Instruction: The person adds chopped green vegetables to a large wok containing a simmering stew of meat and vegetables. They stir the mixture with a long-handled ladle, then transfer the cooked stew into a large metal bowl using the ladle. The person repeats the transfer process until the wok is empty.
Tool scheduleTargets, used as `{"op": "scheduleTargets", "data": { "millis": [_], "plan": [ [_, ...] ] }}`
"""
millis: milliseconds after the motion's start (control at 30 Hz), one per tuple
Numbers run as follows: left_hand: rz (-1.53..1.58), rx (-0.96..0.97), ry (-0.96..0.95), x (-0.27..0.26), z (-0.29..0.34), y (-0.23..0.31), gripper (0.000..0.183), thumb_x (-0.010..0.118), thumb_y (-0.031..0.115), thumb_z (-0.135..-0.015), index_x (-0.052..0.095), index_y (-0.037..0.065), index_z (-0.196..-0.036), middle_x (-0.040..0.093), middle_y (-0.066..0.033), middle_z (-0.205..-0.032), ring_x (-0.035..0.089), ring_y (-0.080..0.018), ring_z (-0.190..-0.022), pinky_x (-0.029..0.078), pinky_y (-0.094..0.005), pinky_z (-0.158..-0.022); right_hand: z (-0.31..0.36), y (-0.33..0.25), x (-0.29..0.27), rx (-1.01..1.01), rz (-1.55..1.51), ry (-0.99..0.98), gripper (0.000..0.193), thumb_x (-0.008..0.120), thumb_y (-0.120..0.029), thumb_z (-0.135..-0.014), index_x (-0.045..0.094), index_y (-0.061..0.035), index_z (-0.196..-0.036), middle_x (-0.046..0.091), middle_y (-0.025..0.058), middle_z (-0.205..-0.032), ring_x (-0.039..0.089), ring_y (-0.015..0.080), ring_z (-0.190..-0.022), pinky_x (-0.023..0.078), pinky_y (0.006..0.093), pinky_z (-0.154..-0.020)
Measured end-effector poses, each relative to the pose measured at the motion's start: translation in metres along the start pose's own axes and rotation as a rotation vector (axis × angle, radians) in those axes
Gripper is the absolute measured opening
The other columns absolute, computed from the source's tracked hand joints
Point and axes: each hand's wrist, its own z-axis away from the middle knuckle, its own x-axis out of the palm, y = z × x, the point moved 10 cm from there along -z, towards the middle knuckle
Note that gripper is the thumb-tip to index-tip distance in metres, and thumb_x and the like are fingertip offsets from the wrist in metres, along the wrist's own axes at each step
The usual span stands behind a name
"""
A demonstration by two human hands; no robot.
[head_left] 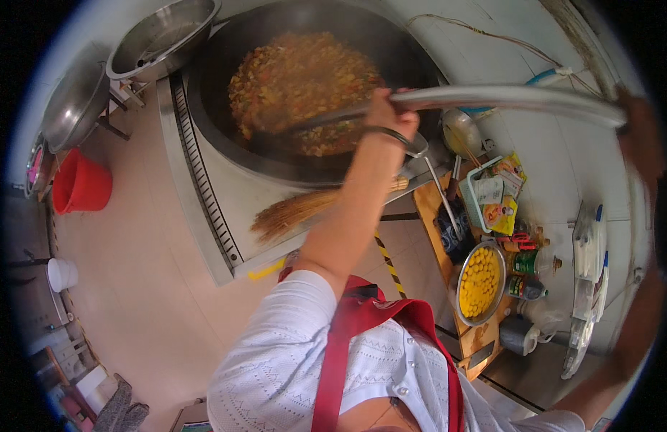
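Note:
A large dark wok (204, 108) holds a steaming mix of chopped orange, yellow and green food (297, 79). A long-handled cooking shovel (506, 96) slants across from the right into the wok; its blade is sunk in the food and hidden. My left hand (392, 119) is closed round the shaft above the wok's right rim. At the far right my right hand (632, 119), dim and blurred, is closed round the handle's end. Below my left forearm a straw brush (297, 212) lies on the stove's metal edge.
On a wooden table (430, 205) at right stand a steel bowl of yellow balls (481, 281), a light green basket of packets (479, 194) and several bottles (524, 263). Steel basins (164, 36) sit at upper left. A red bucket (81, 182) stands on the floor.

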Motion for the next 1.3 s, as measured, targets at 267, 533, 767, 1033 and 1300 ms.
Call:
{"op": "scheduleTargets", "data": {
  "millis": [267,533,767,1033,1300],
  "plan": [
    [-0.521,0.115,0.434,-0.123,-0.125,0.211,0.033,0.049,0.026,-0.090,0.040,0.011,-0.062,0.042,-0.0026,-0.047,0.044,-0.0179,-0.040,0.043,-0.0333,-0.040,0.021,-0.287,-0.102,-0.144,-0.269,0.033,0.027,0.055,-0.013,-0.075,0.056,-0.0039,-0.101,0.052,0.0026,-0.065,0.051,0.0149,-0.054,0.039,0.0299,-0.048],
    [-0.960,0.179,0.587,-0.250,-0.091,0.130,0.030,0.057,0.029,-0.087,0.050,0.000,-0.086,0.048,-0.0047,-0.057,0.047,-0.0157,-0.041,0.042,-0.0295,-0.036,0.130,-0.425,0.031,-0.108,-1.408,-0.680,0.065,0.057,-0.014,-0.074,0.033,-0.0095,-0.134,0.062,0.0207,-0.081,0.060,0.0387,-0.073,0.047,0.0457,-0.066],
    [-0.966,0.202,0.523,-0.293,0.048,0.043,0.019,0.054,0.019,-0.086,0.048,0.002,-0.080,0.048,-0.0063,-0.059,0.048,-0.0171,-0.044,0.042,-0.0324,-0.042,0.289,-0.408,0.057,0.141,-1.605,-0.700,0.066,0.064,-0.012,-0.072,0.040,-0.0206,-0.133,0.062,0.0218,-0.083,0.059,0.0398,-0.074,0.047,0.0453,-0.069],
    [-1.008,0.022,0.288,-0.260,0.131,-0.049,0.042,0.064,0.038,-0.081,0.047,0.000,-0.090,0.052,-0.0070,-0.063,0.057,-0.0186,-0.054,0.051,-0.0340,-0.048,0.427,-0.375,0.069,0.331,-1.891,-0.755,0.064,0.065,-0.015,-0.078,0.037,-0.0227,-0.135,0.063,0.0174,-0.100,0.065,0.0276,-0.080,0.050,0.0360,-0.071],
    [0.196,-0.369,-0.326,-0.063,0.150,-0.137,0.029,0.061,0.024,-0.080,0.044,0.015,-0.058,0.047,0.0017,-0.060,0.050,-0.0135,-0.061,0.046,-0.0318,-0.073,0.307,-0.060,-0.127,0.047,-0.681,-0.055,0.058,0.068,-0.003,-0.068,0.052,-0.0161,-0.122,0.065,0.0127,-0.079,0.061,0.0249,-0.057,0.050,0.0358,-0.057]
  ]
}}
